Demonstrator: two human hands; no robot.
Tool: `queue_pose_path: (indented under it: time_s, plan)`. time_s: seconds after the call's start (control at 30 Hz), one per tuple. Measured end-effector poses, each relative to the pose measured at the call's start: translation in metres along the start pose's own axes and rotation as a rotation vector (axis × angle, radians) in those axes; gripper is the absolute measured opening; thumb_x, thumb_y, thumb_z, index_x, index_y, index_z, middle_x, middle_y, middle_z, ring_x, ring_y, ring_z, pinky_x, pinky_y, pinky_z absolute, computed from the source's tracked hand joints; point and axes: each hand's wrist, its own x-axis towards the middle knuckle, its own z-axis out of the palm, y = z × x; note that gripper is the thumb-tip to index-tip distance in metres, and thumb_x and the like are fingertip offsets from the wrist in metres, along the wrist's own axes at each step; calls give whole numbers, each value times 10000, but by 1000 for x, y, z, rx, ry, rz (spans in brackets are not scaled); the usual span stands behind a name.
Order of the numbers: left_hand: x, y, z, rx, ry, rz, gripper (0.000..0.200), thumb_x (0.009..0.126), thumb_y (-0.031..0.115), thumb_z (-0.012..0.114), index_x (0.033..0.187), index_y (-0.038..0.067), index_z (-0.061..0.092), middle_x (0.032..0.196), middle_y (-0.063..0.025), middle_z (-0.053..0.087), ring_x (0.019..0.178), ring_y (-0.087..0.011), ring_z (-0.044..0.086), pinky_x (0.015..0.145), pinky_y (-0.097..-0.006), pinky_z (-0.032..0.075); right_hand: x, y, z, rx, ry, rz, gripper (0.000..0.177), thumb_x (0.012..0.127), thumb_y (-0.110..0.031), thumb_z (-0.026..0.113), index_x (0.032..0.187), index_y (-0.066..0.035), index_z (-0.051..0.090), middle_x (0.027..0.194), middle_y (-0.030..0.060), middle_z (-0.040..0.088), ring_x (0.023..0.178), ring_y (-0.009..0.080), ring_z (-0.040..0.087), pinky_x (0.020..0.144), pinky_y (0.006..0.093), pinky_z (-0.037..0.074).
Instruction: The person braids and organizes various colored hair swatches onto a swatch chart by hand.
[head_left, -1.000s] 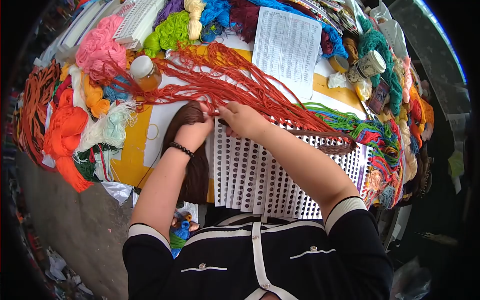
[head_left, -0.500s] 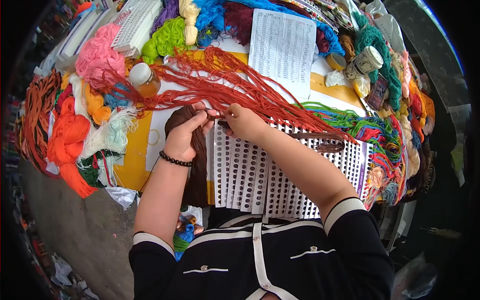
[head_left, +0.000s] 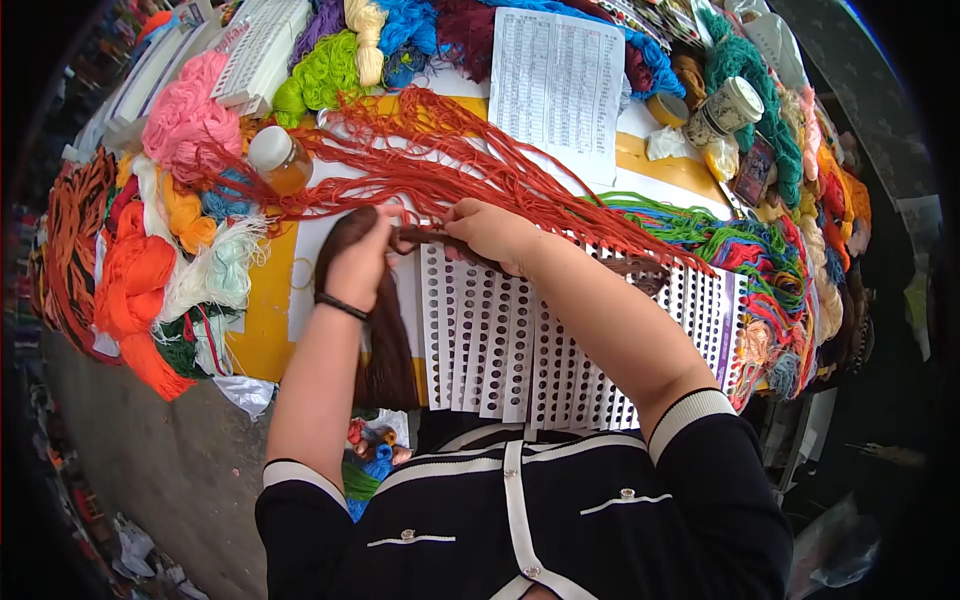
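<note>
Yarn in a brown hank (head_left: 388, 350) lies on the counter (head_left: 255, 310) beside the punched card (head_left: 520, 340), under our left hand (head_left: 358, 262), fingers closed on its top. Our right hand (head_left: 490, 232) pinches a brown strand (head_left: 418, 237) running from it. We judge a strand is being parted off; the next move calls for a steady pull while the left holds firm

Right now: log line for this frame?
left hand: grips brown hank | right hand: pinches brown strand | under: perforated cards | behind: red yarn
</note>
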Motion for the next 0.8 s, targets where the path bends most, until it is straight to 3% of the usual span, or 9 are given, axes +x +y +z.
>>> queue_pose_path:
  time_s: [0.23, 0.3, 0.5, 0.57, 0.63, 0.67, 0.7, 0.77, 0.8]
  plan:
    - [-5, 27, -99, -508, 134, -154, 263, 904, 176, 542, 1152, 91, 566, 801, 69, 539, 655, -15, 516, 494, -141, 381, 7, 2, 2, -269, 57, 13, 221, 882, -142, 460, 1069, -40, 517, 855, 53, 614, 775, 133, 578, 682, 265, 458]
    - [-10, 39, -129, -548, 183, -94, 267, 910, 141, 525, 1171, 93, 555, 849, 61, 536, 677, -9, 517, 508, -140, 399, -14, -17, 4, -445, 107, 37, 262, 858, -133, 442, 1093, -47, 520, 1053, 141, 612, 999, 245, 571, 831, 369, 442]
    - [-27, 78, -218, -877, 398, 324, 309, 906, 92, 521, 1204, 10, 499, 999, -40, 589, 822, -77, 573, 635, -174, 487, -12, -15, 2, -299, 33, 50, 258, 836, -97, 452, 1068, -9, 521, 924, 115, 663, 909, 234, 613, 809, 339, 464]
    - [-37, 91, -206, -801, 501, 397, 346, 896, 123, 550, 1208, -13, 485, 1043, -66, 593, 884, -122, 580, 727, -188, 487, -7, -7, 6, -330, 60, -5, 253, 834, -98, 462, 1063, -10, 523, 906, 117, 663, 877, 242, 620, 787, 336, 472]
    - [-41, 78, -204, -622, 342, 47, 352, 894, 170, 560, 1190, -14, 504, 1052, -67, 587, 940, -143, 564, 778, -205, 471, -6, -2, 9, -373, 88, -69, 247, 833, -100, 471, 1057, -11, 524, 888, 120, 662, 846, 250, 627, 764, 332, 481]
    - [-36, 45, -235, -564, -295, 181, 330, 899, 202, 547, 1156, -3, 533, 1051, -59, 586, 973, -147, 550, 818, -242, 452, -19, -2, 16, -438, 167, -170, 242, 831, -115, 499, 1049, -16, 535, 870, 133, 656, 819, 257, 629, 745, 337, 483]
    - [-55, 49, -165, -224, 259, 266, 282, 911, 179, 508, 1133, 11, 554, 1038, -36, 583, 966, -131, 548, 852, -257, 423, -31, -2, 24, -502, 246, -269, 238, 830, -131, 528, 1041, -22, 545, 852, 146, 650, 791, 265, 631, 726, 342, 486]
    - [-94, 51, -95, -360, 121, 24, 144, 847, 97, 535, 950, 25, 605, 980, -31, 588, 904, -131, 550, 824, -262, 419, -60, -5, 40, -328, 148, -439, 192, 839, -156, 606, 980, -25, 594, 861, 111, 632, 802, 188, 588, 728, 309, 469]
    - [-113, 44, -77, 96, 39, 278, 171, 851, 98, 518, 961, 2, 607, 1025, -79, 605, 903, -159, 562, 807, -288, 438, -74, -5, 48, -320, 144, -611, 162, 834, -139, 614, 942, -18, 615, 844, 108, 628, 781, 185, 588, 718, 306, 468]
